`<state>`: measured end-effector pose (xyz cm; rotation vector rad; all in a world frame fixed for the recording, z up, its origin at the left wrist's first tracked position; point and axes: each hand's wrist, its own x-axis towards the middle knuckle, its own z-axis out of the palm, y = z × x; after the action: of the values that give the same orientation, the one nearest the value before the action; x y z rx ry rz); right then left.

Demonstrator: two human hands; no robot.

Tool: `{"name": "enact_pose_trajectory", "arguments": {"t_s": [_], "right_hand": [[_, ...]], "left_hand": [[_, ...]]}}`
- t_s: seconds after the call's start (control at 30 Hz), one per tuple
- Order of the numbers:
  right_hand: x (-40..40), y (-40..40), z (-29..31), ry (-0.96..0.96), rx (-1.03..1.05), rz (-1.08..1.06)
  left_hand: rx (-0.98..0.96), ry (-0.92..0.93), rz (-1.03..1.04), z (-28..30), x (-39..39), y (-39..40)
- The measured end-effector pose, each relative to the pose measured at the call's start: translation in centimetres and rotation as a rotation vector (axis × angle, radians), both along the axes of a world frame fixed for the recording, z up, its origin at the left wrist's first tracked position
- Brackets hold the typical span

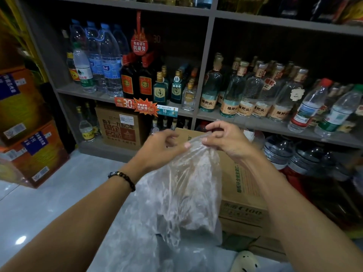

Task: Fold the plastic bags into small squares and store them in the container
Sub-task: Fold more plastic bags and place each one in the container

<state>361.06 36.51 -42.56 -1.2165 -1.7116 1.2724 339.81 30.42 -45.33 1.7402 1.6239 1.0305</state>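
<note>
The person stands before a grey shelving unit (211, 61) stocked with bottles, both bare arms stretched forward. A thin, clear, crinkled plastic bag (182, 189) hangs in the air between the two hands, held up by its top edge and drooping down towards the pale glossy tiled floor (49, 197). The left hand (159, 148), with a dark beaded bracelet (122, 179) at the wrist, pinches the bag's upper edge between thumb and fingertips. The right hand (225, 139) grips the same edge just beside it, its fingers curled and nipping the film, so that the two hands nearly meet. Behind the bag stands a brown cardboard carton with green print (241, 185), close to the lower shelf. On the middle shelf stand clear water bottles with blue labels (106, 61), dark bottles with red labels (137, 79), and a row of clear glass bottles with tan labels (245, 95). Stacked orange cardboard boxes (25, 122) rise at the left.
</note>
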Motion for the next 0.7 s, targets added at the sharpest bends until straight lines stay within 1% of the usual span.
{"name": "enact_pose_trajectory", "arguments": {"t_s": [0.03,0.1,0.17,0.2,0.3,0.37,0.4,0.47,0.53,0.63,0.7], "right_hand": [[-0.4,0.0,0.2,0.010,0.014,0.005],[-0.2,0.1,0.6,0.072,0.058,-0.047],[1.6,0.1,0.5,0.128,0.059,-0.123],[3.0,0.0,0.1,0.107,0.039,-0.137],[6.9,-1.0,-2.9,0.023,-0.141,-0.056],[8.3,-2.0,-5.2,0.055,-0.263,0.054],[8.5,-2.3,-6.1,0.090,-0.307,0.103],[8.5,-2.5,-6.9,0.145,-0.336,0.130],[8.3,-2.1,-6.8,0.125,-0.236,0.077],[7.4,-1.8,-5.8,-0.061,-0.061,-0.022],[6.5,-1.6,-5.9,-0.123,-0.019,-0.003]], "left_hand": [[0.014,-0.012,-0.067,0.4,1.6,0.7],[0.071,-0.083,-0.127,0.6,3.5,2.3],[0.061,-0.221,-0.111,0.7,4.1,3.4],[0.042,-0.279,-0.089,0.6,3.9,4.0],[-0.049,-0.418,-0.055,0.3,2.5,5.2],[-0.081,-0.572,-0.041,0.3,2.1,5.8],[-0.090,-0.648,-0.001,0.4,2.1,5.9],[-0.099,-0.785,0.074,0.8,2.3,6.1],[-0.116,-0.869,0.092,1.2,2.3,6.2],[-0.156,-0.919,0.047,1.7,1.9,5.8],[-0.213,-0.931,0.001,1.9,1.4,5.5]]}}
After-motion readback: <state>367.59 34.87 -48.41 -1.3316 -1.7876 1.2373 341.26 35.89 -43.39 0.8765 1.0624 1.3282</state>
